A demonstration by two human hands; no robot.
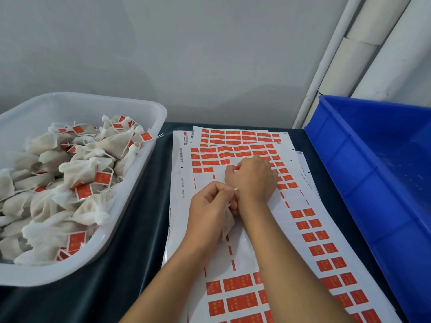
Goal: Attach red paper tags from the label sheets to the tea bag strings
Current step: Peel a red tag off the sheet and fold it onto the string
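White label sheets (251, 243) with rows of red paper tags (238, 283) lie on the dark table. My left hand (207, 206) holds a white tea bag (227, 223) and pinches its string, whose tip (235, 189) sticks out to the right. My right hand (253, 177) is curled on the sheet just beyond it, fingertips on a red tag (235, 168) in a half-stripped row. Whether that tag is lifted off the sheet cannot be told.
A clear plastic tub (149, 157) at the left holds several tagged tea bags (86, 173). A blue plastic crate (373, 173) stands at the right. More label sheets (235, 136) overlap at the back, near the grey wall and white pipes (363, 50).
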